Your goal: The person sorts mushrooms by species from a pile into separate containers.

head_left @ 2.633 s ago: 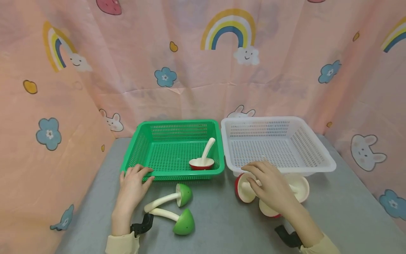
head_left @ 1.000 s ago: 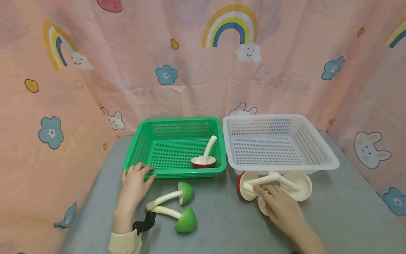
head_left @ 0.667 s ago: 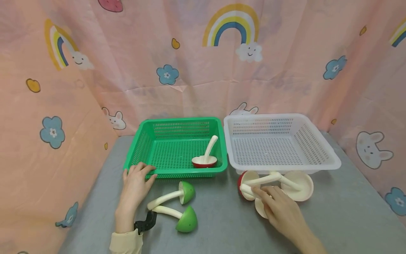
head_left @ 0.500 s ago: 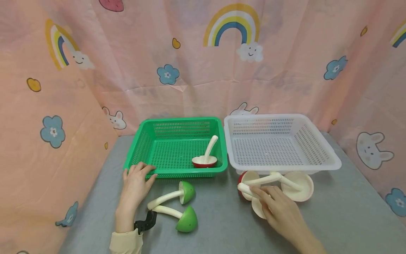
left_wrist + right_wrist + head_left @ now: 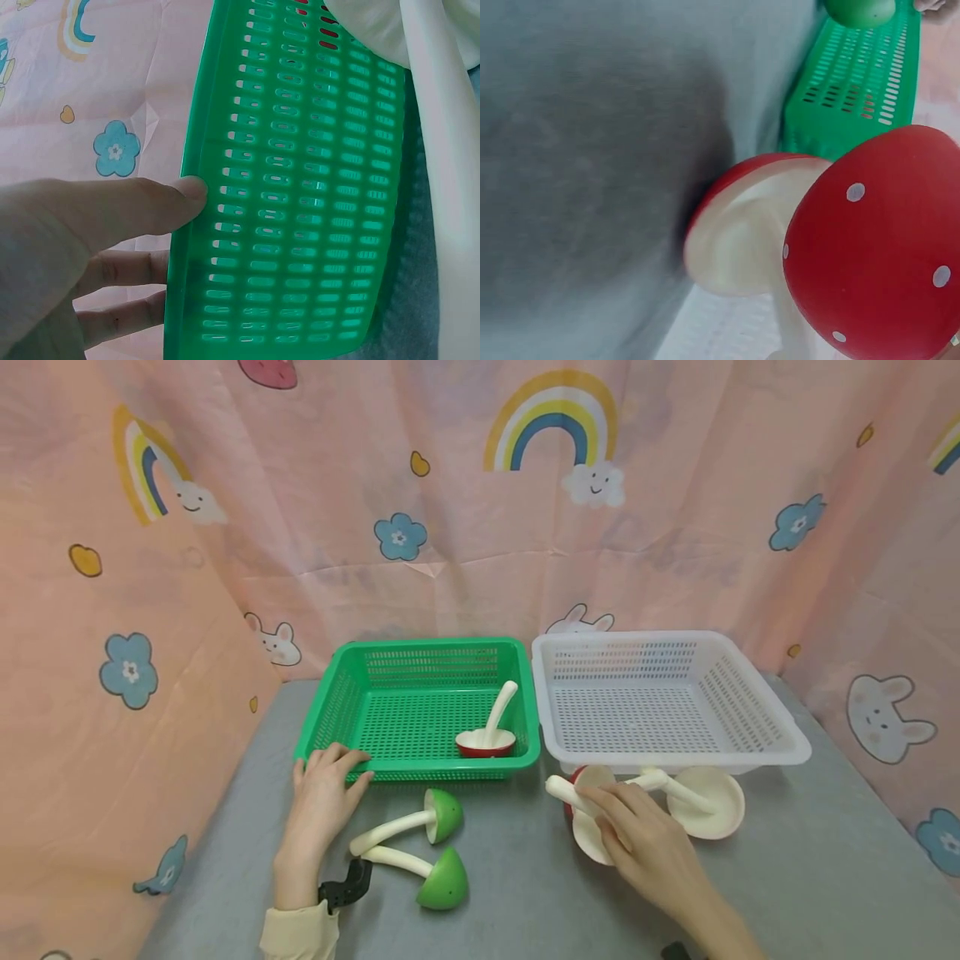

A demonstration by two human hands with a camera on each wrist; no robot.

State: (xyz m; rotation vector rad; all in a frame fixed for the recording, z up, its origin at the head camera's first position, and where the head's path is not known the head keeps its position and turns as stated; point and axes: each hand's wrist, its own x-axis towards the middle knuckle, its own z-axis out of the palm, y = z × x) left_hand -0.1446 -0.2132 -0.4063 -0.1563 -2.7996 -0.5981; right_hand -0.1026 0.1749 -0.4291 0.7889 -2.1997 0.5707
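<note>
My left hand (image 5: 318,802) grips the near rim of the green basket (image 5: 412,768), thumb outside and fingers over the edge, as the left wrist view also shows. My right hand (image 5: 648,847) pinches the white stem of a toy mushroom (image 5: 591,839); its red, white-dotted cap (image 5: 877,247) fills much of the right wrist view. Partly behind it in the head view lies a second red mushroom (image 5: 735,247), cap tipped on its side. A third red mushroom (image 5: 720,810) rests to the right, white underside up. Inside the green basket sits another red mushroom (image 5: 486,743), stem upward.
Two green toy mushrooms (image 5: 446,816) lie in front of the green basket with stems meeting. A white basket (image 5: 675,758) stands right beside the green one. Behind both hangs a pink patterned curtain (image 5: 450,593). The tabletop (image 5: 517,893) is grey.
My right hand has come down onto the front red mushroom, taken its stem, and shifted it leftward, across the red mushroom behind. The left hand stays on the basket rim.
</note>
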